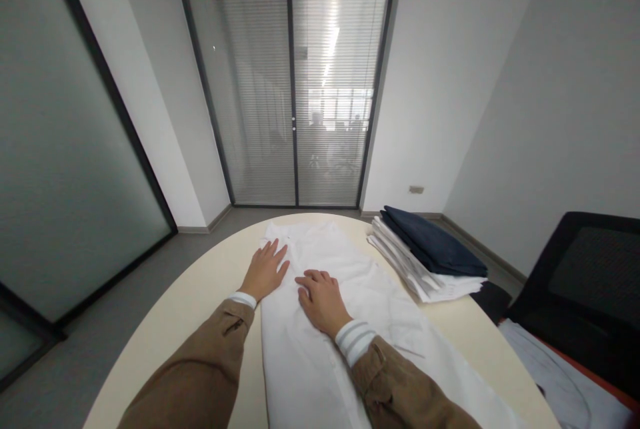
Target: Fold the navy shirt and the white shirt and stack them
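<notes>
A white garment (310, 375), perhaps a shirt, lies spread lengthwise over the round table, its near end running out of view at the bottom. On its upper left edge rests my left hand (265, 270), palm down with the fingers spread. My right hand (323, 300) lies on the cloth a little nearer and to the right, its fingers extended and slightly bent. Both hands touch the fabric without gripping it. Some creases show in the cloth right of my right hand.
The pale round table (200, 292) fills the foreground. At its right rear sits a stack of folded white cloth (400, 255) with a dark blue folded garment (433, 239) on top. A black mesh chair (583, 282) stands at the right, white cloth on its seat. Glass doors (295, 95) stand beyond.
</notes>
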{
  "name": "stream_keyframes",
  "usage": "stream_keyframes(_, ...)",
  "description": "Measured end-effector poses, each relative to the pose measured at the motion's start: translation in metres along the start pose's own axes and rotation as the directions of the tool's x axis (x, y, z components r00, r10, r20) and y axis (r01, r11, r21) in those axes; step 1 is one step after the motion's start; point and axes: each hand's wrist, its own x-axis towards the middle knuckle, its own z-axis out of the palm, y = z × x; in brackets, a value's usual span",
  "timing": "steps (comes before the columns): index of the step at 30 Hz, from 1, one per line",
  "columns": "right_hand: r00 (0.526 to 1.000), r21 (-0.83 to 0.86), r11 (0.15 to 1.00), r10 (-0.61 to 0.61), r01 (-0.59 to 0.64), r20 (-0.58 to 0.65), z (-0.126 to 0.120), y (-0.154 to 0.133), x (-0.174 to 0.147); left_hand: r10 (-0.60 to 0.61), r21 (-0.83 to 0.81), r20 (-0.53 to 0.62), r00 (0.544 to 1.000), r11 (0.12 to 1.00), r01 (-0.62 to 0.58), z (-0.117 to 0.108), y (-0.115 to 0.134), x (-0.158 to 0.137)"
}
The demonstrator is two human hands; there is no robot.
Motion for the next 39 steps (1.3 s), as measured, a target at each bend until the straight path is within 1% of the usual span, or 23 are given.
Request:
stream_keyframes(1,1.000,-0.001,1.000,0.002,-0.002,0.004,0.000,0.000,0.000,0.005,-0.010,0.029,1.000,1.000,-0.005,-0.001,0.004,-0.002)
stream_keyframes(3,1.000,-0.007,1.000,0.005,-0.005,0.011,-0.001,-0.001,0.000,-0.068,0.023,0.070,0.995,0.998,0.066,-0.004,0.014,-0.007)
stream_keyframes(5,1.000,-0.018,1.000,0.007,-0.007,0.017,-0.002,-0.002,-0.001,-0.129,0.077,0.067,0.989,0.989,0.124,-0.007,0.026,-0.014)
stream_keyframes(6,1.000,-0.026,1.000,0.008,-0.007,0.018,-0.003,-0.002,-0.001,-0.130,0.091,0.065,0.989,0.988,0.123,-0.008,0.032,-0.019)
stream_keyframes(9,0.999,-0.075,0.997,0.027,-0.026,0.017,-0.004,-0.003,-0.004,-0.081,0.087,0.097,0.992,0.994,0.073,-0.009,0.057,-0.039)
stream_keyframes(10,0.999,-0.102,0.994,0.038,-0.035,0.027,-0.003,-0.002,-0.006,-0.088,0.094,0.104,0.991,0.993,0.078,-0.009,0.066,-0.047)
stream_keyframes(13,0.993,-0.187,0.981,0.067,-0.048,0.098,-0.002,0.000,-0.010,-0.124,0.121,0.108,0.986,0.986,0.111,-0.005,0.090,-0.074)
stream_keyframes(15,0.985,-0.215,0.976,0.069,-0.034,0.156,-0.001,0.003,-0.011,-0.086,0.100,0.107,0.991,0.992,0.075,-0.003,0.099,-0.087)
stream_keyframes(17,0.978,-0.214,0.976,0.085,-0.042,0.193,-0.002,0.005,-0.010,-0.070,0.074,0.121,0.990,0.995,0.061,-0.005,0.104,-0.095)
stream_keyframes(20,0.953,-0.160,0.982,0.142,-0.101,0.269,-0.009,0.011,-0.004,-0.069,0.046,0.156,0.985,0.997,0.063,-0.010,0.103,-0.097)
stream_keyframes(22,0.923,-0.122,0.984,0.168,-0.133,0.345,-0.020,0.018,0.002,-0.036,0.022,0.169,0.985,0.999,0.033,-0.015,0.098,-0.095)
stream_keyframes(24,0.901,-0.145,0.973,0.222,-0.179,0.372,-0.035,0.029,0.006,0.010,-0.002,0.196,0.981,1.000,-0.010,-0.019,0.091,-0.090)
stream_keyframes(26,0.892,-0.220,0.941,0.318,-0.257,0.321,-0.051,0.043,0.006,0.054,-0.021,0.249,0.967,0.999,-0.050,-0.025,0.081,-0.083)
stream_keyframes(28,0.874,-0.299,0.882,0.435,-0.365,0.216,-0.065,0.059,0.003,0.097,-0.036,0.311,0.945,0.995,-0.090,-0.032,0.072,-0.075)
stream_keyframes(30,0.836,-0.349,0.803,0.542,-0.483,0.090,-0.076,0.077,-0.003,0.126,-0.038,0.352,0.928,0.992,-0.121,-0.038,0.066,-0.069)
stream_keyframes(31,0.817,-0.358,0.772,0.575,-0.526,0.040,-0.080,0.085,-0.007,0.131,-0.031,0.362,0.923,0.991,-0.128,-0.039,0.066,-0.068)
stream_keyframes(32,0.806,-0.360,0.753,0.592,-0.550,0.006,-0.083,0.092,-0.010,0.130,-0.022,0.361,0.923,0.991,-0.131,-0.040,0.067,-0.068)
stream_keyframes(34,0.802,-0.353,0.746,0.597,-0.566,-0.023,-0.088,0.103,-0.014,0.119,-0.007,0.328,0.937,0.992,-0.124,-0.038,0.072,-0.072)
stream_keyframes(37,0.805,-0.330,0.756,0.592,-0.566,-0.025,-0.091,0.113,-0.017,0.122,-0.029,0.251,0.960,0.992,-0.119,-0.031,0.080,-0.084)
stream_keyframes(39,0.815,-0.305,0.774,0.579,-0.555,-0.013,-0.093,0.118,-0.017,0.142,-0.061,0.232,0.962,0.989,-0.131,-0.030,0.082,-0.090)
